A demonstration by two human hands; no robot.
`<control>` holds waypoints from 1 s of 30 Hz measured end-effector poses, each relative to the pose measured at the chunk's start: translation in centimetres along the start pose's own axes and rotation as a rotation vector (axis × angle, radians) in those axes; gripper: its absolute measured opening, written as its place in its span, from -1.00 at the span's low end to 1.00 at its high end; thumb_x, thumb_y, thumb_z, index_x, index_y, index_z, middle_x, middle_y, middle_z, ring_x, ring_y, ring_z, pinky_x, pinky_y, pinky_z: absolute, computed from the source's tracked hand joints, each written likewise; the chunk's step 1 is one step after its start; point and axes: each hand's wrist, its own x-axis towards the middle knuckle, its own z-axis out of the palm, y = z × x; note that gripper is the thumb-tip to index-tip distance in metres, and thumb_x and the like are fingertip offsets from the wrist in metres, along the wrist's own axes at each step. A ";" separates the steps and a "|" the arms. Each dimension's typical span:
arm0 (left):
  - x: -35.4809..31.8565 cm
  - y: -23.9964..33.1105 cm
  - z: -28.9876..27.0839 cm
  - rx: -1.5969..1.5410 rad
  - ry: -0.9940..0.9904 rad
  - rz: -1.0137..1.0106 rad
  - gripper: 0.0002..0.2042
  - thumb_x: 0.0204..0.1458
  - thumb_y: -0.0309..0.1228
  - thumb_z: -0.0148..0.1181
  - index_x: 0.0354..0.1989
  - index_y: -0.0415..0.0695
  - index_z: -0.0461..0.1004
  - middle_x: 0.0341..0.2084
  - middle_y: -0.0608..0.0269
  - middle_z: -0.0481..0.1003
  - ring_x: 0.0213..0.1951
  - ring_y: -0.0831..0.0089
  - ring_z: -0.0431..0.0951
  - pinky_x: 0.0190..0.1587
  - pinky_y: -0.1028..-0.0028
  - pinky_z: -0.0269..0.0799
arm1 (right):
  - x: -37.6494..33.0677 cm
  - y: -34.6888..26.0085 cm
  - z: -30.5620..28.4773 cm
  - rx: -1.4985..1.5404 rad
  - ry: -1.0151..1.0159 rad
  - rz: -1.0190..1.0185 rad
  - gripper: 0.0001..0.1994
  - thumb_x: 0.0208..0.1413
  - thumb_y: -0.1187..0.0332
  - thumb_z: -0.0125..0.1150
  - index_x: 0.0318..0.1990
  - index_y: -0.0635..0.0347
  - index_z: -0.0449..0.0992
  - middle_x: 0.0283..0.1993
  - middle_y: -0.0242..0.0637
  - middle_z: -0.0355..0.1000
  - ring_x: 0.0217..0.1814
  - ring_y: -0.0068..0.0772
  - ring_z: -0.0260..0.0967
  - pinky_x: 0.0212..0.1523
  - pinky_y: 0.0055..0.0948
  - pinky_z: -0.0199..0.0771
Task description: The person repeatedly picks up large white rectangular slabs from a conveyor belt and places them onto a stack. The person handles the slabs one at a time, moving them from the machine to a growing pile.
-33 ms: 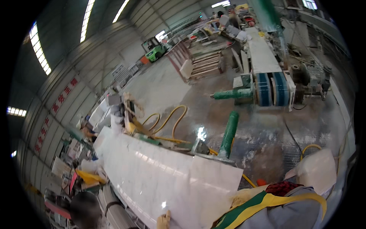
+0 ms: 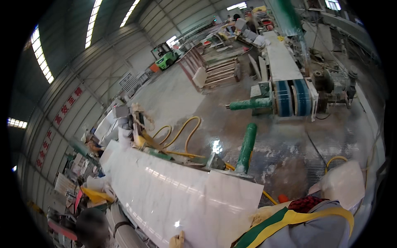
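Observation:
A long glossy white stone slab [image 2: 165, 194] lies in front of me, its surface faintly veined and bright with reflected light. At the bottom edge my left hand [image 2: 177, 241], in a tan glove, rests on the slab with fingers stretched over it; most of the hand is cut off. A tan fuzzy patch [image 2: 258, 217] at the slab's right end looks like the glove of my right hand, its fingers hidden. Beside it are a red plaid cuff [image 2: 306, 204] and grey cloth [image 2: 306, 229] with a yellow and green band.
Green posts [image 2: 247, 149] and a yellow hose [image 2: 186, 136] stand beyond the slab. A conveyor [image 2: 285, 62] with blue rollers is at the far right. Wooden pallets [image 2: 221, 72] and a green forklift [image 2: 165, 58] are farther back. A person [image 2: 93, 227] is at lower left, near grey ribbed lengths [image 2: 124, 225].
The view has shifted very slightly. My left hand on the slab sits a little lower in the picture. Nothing else has visibly moved.

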 end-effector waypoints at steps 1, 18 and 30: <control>-1.3 1.2 -1.3 -0.035 0.011 0.037 -0.44 0.27 -0.02 0.06 0.19 -0.30 0.47 0.06 -0.23 0.54 0.16 -0.11 0.50 0.25 0.11 0.37 | 0.3 1.7 -2.2 -0.069 -0.078 -0.070 -0.46 0.36 0.12 0.14 0.24 0.47 0.37 0.28 0.04 0.43 0.21 -0.08 0.48 0.23 -0.20 0.48; -5.3 18.6 -9.0 -0.562 0.345 0.143 -0.48 0.23 0.08 0.15 -0.41 -0.25 0.43 -0.51 0.19 0.42 -0.39 0.32 0.36 -0.27 0.32 0.29 | -15.7 -22.2 4.8 -0.153 0.727 -0.262 -0.61 0.16 0.28 0.37 0.08 0.28 0.56 -0.06 -0.15 0.62 -0.11 -0.29 0.59 -0.07 -0.32 0.58; 3.5 54.4 -4.8 -0.622 0.314 0.366 -0.36 0.27 0.13 0.04 -0.45 -0.34 0.55 -0.60 0.15 0.50 -0.49 0.38 0.39 -0.40 0.29 0.29 | -27.9 -44.1 -16.6 -0.077 1.031 -0.643 -0.57 0.12 0.38 0.35 0.13 0.35 0.50 0.10 -0.12 0.54 0.11 -0.27 0.50 0.16 -0.33 0.49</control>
